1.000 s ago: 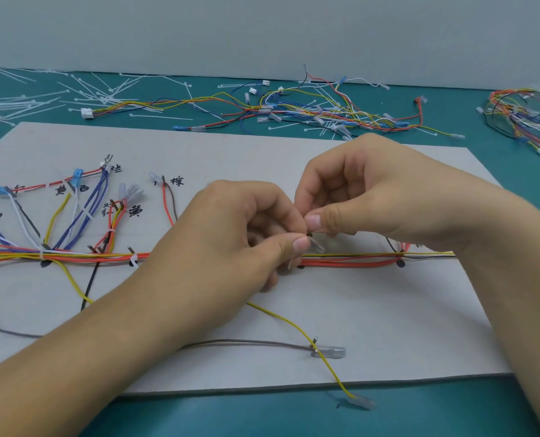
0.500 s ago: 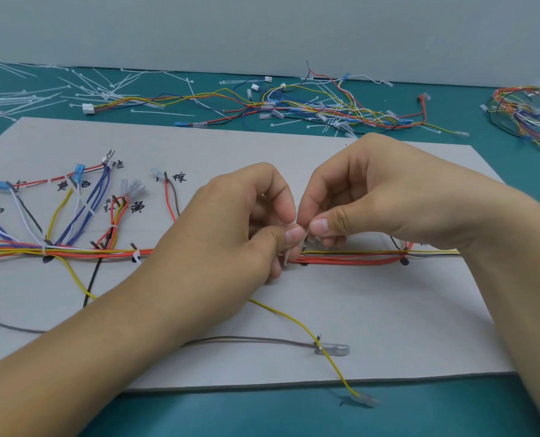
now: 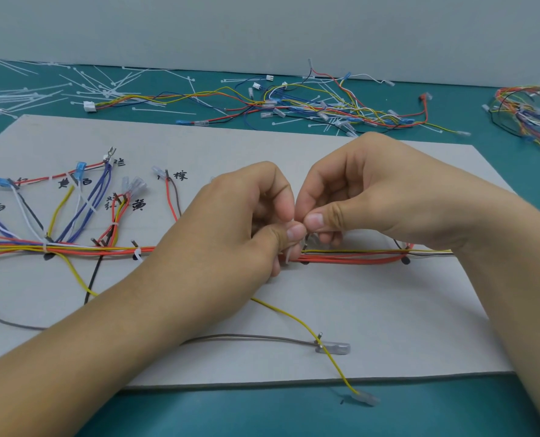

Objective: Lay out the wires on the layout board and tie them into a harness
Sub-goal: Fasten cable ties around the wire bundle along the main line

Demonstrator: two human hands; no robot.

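A grey layout board (image 3: 373,310) lies in front of me with a bundle of red, yellow and black wires (image 3: 350,256) running across its middle. Branches with blue and clear terminals (image 3: 82,197) fan out at the left beside handwritten labels. My left hand (image 3: 231,228) and my right hand (image 3: 366,197) meet over the bundle at the board's centre. Both pinch a white cable tie (image 3: 290,255) that wraps the bundle; its tail sticks out below my left thumb. White ties (image 3: 137,254) hold the bundle further left.
A loose yellow wire (image 3: 328,348) and a brown wire (image 3: 256,336) with clear terminals trail toward the board's near edge. Behind the board on the green mat lie spare cable ties (image 3: 82,86), a tangle of wires (image 3: 309,102), and another harness (image 3: 527,115) at the far right.
Both hands have risen slightly above the bundle and my left thumb has closed up against my right thumb. The tie's tail now shows below my left thumb.
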